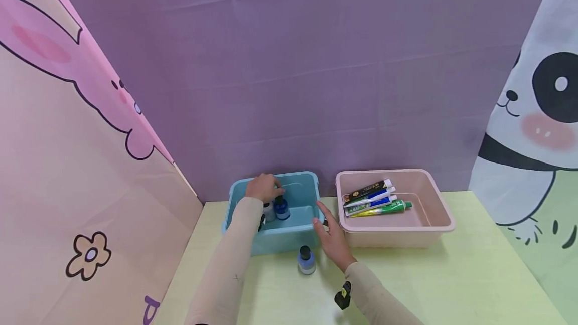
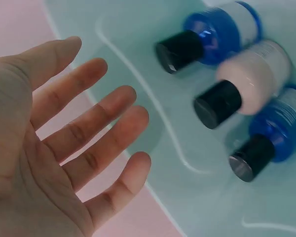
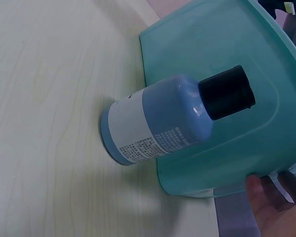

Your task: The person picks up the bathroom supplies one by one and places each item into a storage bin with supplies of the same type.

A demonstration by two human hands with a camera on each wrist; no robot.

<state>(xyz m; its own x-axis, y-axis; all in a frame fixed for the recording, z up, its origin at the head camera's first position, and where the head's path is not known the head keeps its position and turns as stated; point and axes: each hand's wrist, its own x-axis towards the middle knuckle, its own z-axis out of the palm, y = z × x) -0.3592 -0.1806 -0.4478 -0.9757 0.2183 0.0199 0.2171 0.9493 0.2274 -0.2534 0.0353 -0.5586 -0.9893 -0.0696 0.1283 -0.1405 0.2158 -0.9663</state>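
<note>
My left hand (image 1: 264, 187) is over the blue-green bin (image 1: 282, 239), fingers spread and bent slightly in the left wrist view, with nothing in them. Inside the bin stand two blue bottles, one nearer the middle (image 1: 282, 209), and a pale bottle (image 2: 256, 76) between them, all black-capped. At the bin's right end, my right hand (image 1: 334, 239) touches the wall with thumb and fingers extended. A periwinkle bottle (image 3: 155, 118) with a white label and black cap stands upright on the table, in front of the bin.
To the right is a pink bin (image 1: 384, 237) with several toothpaste-like tubes (image 1: 372, 199) lying in its left part. A purple cloth wall (image 1: 289, 89) rises behind both bins. Printed panels flank the pale wooden table (image 1: 469, 275).
</note>
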